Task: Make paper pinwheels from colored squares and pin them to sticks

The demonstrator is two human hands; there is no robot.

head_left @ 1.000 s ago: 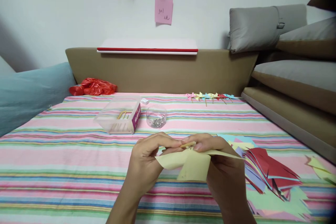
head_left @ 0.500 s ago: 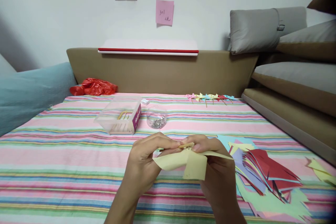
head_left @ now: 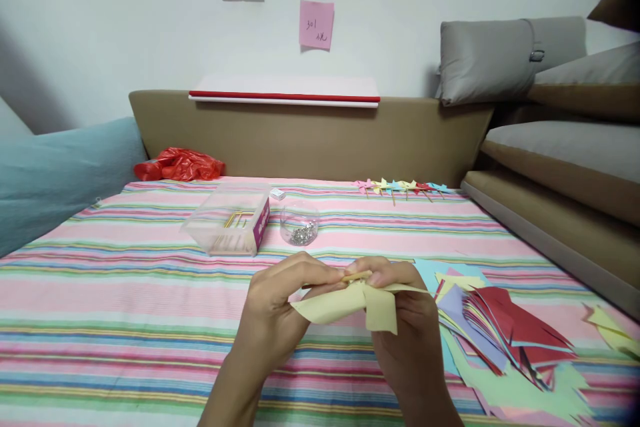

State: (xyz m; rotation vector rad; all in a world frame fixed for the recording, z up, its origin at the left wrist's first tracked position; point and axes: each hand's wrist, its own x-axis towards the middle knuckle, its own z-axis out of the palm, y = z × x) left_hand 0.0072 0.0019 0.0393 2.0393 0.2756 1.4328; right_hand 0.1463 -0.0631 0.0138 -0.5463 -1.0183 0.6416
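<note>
A pale yellow paper pinwheel (head_left: pixel 327 307) is held between both hands at the lower middle, its blades hanging toward me. The end of a thin wooden stick (head_left: pixel 357 276) shows between the fingertips, against the pinwheel's centre. My left hand (head_left: pixel 277 300) is closed, pinching the stick and the paper from the left. From the right, my right hand (head_left: pixel 407 320) is closed too, thumb and fingers pressed at the stick's end and the pinwheel. Its lower fingers are partly behind the paper. Most of the stick is hidden by my hands.
Beyond my hands stand a clear plastic box (head_left: pixel 210 227) with sticks and a round clear tub (head_left: pixel 299 227) of small metal pins. Finished pinwheels (head_left: pixel 395 187) lie at the back. Coloured paper pieces (head_left: pixel 515 327) pile up right; a red plastic bag (head_left: pixel 180 165) lies far left.
My right hand has shifted slightly left and turned, and the pinwheel's right and lower blades have tilted with it. My left hand stays almost in place, still gripping.
</note>
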